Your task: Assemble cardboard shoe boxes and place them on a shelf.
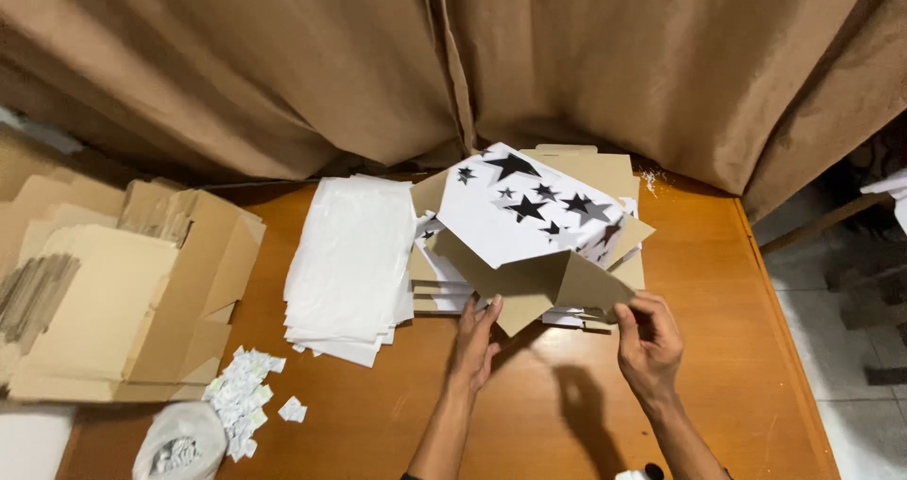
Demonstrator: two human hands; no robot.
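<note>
Two hands at work, one box blank between them. Left hand [475,343]: fingers straight, flat against the underside of a brown flap, not gripping. Right hand [646,336]: fingers and thumb pinched on the flap's right corner. The thing held is one folding carton blank [524,225], white with black stars outside, plain brown inside, raised just above both hands. Under it, one pile of like flat blanks [614,173]. Left of the left hand: one stack of white sheets [351,258]. Further left: one heap of plain corrugated cardboard boxes [113,291], one scatter of small white paper scraps [241,400], one white bag [179,442]. Orange-brown wooden tabletop [737,348]. Tan curtain [283,55] beyond the hands; grey tiled floor [850,348] right of the right hand.
</note>
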